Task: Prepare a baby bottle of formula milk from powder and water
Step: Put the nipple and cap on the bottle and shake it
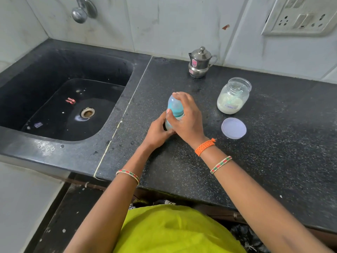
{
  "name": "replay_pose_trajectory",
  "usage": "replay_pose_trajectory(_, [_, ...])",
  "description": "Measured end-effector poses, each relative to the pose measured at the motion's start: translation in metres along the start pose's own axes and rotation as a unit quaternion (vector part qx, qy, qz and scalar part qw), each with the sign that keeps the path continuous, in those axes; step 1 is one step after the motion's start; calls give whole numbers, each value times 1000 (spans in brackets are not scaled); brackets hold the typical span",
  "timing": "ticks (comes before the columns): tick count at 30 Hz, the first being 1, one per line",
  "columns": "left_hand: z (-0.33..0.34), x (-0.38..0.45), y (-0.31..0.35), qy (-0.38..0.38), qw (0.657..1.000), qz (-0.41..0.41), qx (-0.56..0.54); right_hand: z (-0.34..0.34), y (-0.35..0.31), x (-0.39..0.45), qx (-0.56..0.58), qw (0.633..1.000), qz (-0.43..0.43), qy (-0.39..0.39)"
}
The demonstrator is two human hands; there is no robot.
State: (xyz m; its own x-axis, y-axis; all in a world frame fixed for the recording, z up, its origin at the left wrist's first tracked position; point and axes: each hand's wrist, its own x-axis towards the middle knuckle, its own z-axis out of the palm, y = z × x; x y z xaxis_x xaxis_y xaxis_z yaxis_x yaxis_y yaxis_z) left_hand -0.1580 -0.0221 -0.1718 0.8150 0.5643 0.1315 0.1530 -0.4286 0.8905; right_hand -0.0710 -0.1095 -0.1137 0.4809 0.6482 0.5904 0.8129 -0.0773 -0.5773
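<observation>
A pale blue baby bottle [174,107] with a clear cap stands upright on the black counter [255,161]. My left hand [157,133] grips its lower body. My right hand [187,116] is wrapped over its upper part and cap. To the right stands an open glass jar of white formula powder [233,96] with a scoop inside. Its round lid [233,128] lies flat in front of it. A small steel lidded jug [199,63] stands by the back wall.
A black sink [73,99] lies to the left, with a tap [82,10] above it. A wall socket [300,17] sits at the top right. The counter's front edge runs just in front of my body.
</observation>
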Motion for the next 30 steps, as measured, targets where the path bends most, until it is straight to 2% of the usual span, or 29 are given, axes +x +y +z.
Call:
replay_pose_trajectory(4, [0,0,-3,4,1000,3,3,14,3,-3,4,998,8,69])
replay_pose_trajectory(9, [0,1,2,12,1000,-10,-19,29,4,-1,7,997,13,80])
replay_pose_trajectory(13, [-1,-1,5,11,1000,-11,-27,28,10,-7,-1,999,18,42])
replay_pose_trajectory(21, [-2,-2,9,-1,999,-27,-44,5,8,-15,-75,992,38,-89])
replay_pose_trajectory(30, [-1,-2,8,-8,999,-30,-31,5,8,-18,-75,990,46,-112])
